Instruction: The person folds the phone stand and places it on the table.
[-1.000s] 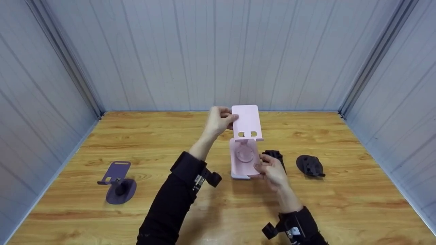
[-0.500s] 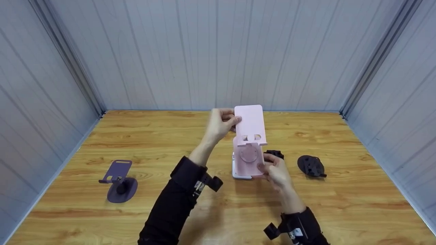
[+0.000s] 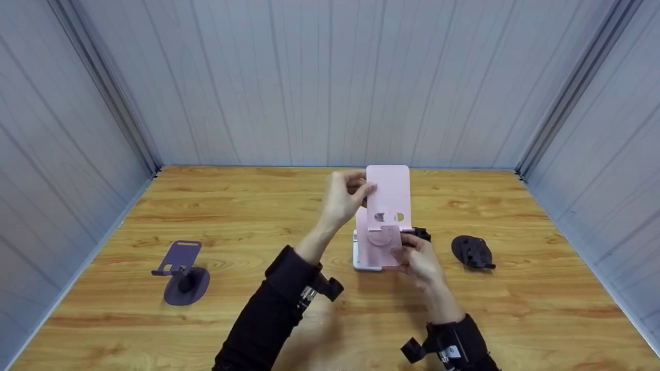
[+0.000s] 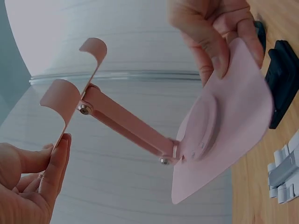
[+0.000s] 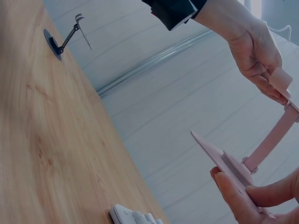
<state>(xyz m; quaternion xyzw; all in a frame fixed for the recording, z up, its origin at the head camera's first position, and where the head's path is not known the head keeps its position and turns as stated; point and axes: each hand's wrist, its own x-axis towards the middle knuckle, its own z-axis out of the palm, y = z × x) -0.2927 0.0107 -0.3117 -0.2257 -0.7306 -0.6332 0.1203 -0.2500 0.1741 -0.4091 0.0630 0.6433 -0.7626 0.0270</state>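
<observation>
A pink phone stand (image 3: 389,193) is held up off the table between both hands. My left hand (image 3: 340,201) pinches the left edge of its upper plate, thumb in front. With thumb and fingers, my right hand (image 3: 423,262) grips the lower right edge of its base plate (image 4: 238,116). In the left wrist view a hinged arm (image 4: 128,122) joins the two plates, and two curved lips stick out from the upper plate. The base tilts in the air, its round disc facing the arm. Below it lies a white folded stand (image 3: 365,267), partly hidden.
A dark purple phone stand (image 3: 180,257) stands unfolded at the left. To the right lies a black folded stand with a round base (image 3: 472,252). Another black folded stand (image 3: 423,234) sits partly behind my right hand. Pale panel walls (image 3: 330,82) enclose the wooden table (image 3: 258,216).
My left hand has moved right and slightly down, taking the upper plate with it. That plate now sits lower and further right over the base. My right hand keeps its grip, shifting slightly right.
</observation>
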